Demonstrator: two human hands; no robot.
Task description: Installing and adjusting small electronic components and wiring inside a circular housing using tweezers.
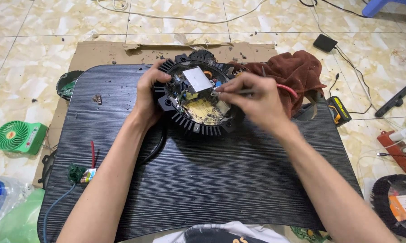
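A black ribbed board (203, 180) is lying over cardboard (99, 51), carrying a round finned housing (196, 96) near its far edge. The left hand (146, 96) is gripping the housing's rim, while the right hand (254, 101) is pinching a thin tool (239, 92) over the circuitry, crowded by a brown rag (302, 72) and a green fan (18, 137).

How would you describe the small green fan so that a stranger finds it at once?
Start from the black ribbed board on the tiled floor. Beyond its left edge lies the small fan. It alone is bright green, with a round slatted grille.

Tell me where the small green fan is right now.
The small green fan lies on the tiled floor at the far left of the head view, beside the black ribbed board.
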